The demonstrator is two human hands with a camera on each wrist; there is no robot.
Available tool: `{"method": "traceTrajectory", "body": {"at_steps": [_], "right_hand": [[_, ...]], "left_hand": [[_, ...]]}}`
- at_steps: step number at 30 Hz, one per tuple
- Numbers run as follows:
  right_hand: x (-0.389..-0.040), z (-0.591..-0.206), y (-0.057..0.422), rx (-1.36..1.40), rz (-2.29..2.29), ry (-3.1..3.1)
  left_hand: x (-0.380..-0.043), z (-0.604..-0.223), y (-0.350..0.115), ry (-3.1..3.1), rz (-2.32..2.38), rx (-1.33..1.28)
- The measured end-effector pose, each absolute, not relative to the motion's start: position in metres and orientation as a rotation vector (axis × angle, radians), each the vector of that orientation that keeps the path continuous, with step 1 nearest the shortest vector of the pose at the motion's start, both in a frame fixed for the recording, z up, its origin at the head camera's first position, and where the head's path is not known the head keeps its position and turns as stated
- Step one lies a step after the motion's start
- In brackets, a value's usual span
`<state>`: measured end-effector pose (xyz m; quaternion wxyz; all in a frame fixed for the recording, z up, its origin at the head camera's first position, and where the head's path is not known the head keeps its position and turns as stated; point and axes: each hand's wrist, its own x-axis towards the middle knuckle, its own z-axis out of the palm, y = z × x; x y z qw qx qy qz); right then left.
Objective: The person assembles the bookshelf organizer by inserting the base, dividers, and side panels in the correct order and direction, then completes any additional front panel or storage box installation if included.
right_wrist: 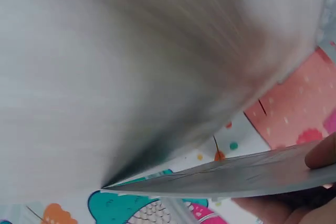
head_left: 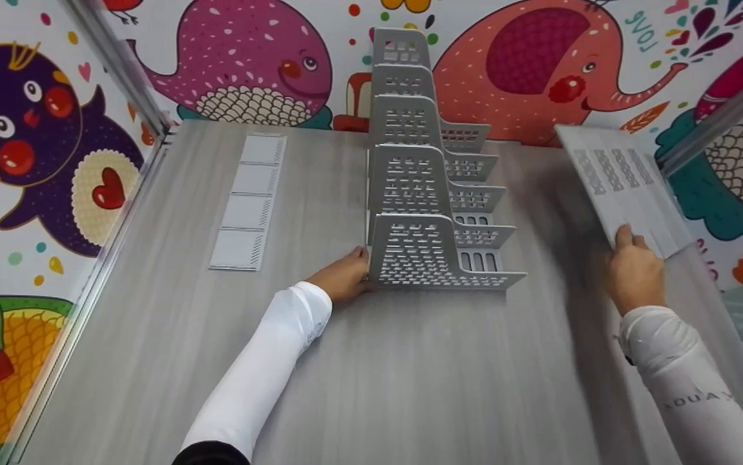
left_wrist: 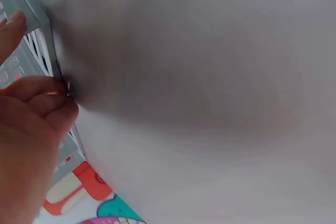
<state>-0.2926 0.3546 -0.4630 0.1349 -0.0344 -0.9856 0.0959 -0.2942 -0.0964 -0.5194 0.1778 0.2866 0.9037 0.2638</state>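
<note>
A grey plastic desktop file organizer (head_left: 410, 248), with several perforated upright dividers in a row, stands in the middle of the table. At its lower front left corner my left hand (head_left: 342, 276) grips the edge, the thumb on the front divider and the fingers curled against the side in the left wrist view. My right hand (head_left: 635, 271) pinches the near end of a flat grey panel (head_left: 659, 219) with slotted patterns, off to the right. That panel (right_wrist: 231, 174) is tilted, its far edge close to the table's back right in the right wrist view.
A long, narrow grey panel (head_left: 245, 213) in several sections lies flat on the table left of the organizer. Walls with cartoon animals (head_left: 255, 58) rise behind and at both sides of the wood-grain table (head_left: 320, 387). Metal rails (head_left: 97, 258) run along the left edge.
</note>
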Motion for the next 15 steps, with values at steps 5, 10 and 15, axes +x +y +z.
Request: {"method": "traceTrajectory", "body": {"at_steps": [5,10,15], "right_hand": [[-0.279,-0.443,0.365,-0.179,0.458,-2.825],[-0.270,-0.425,0.363,-0.268,0.563,-2.799],[-0.260,-0.409,0.358,-0.323,0.660,-2.766]], "left_hand": [[-0.298,-0.519,-0.074,2.574,0.685,0.855],[-0.302,-0.519,-0.050,2.597,0.629,0.826],[-0.305,-0.519,-0.022,2.600,0.575,0.838]]}}
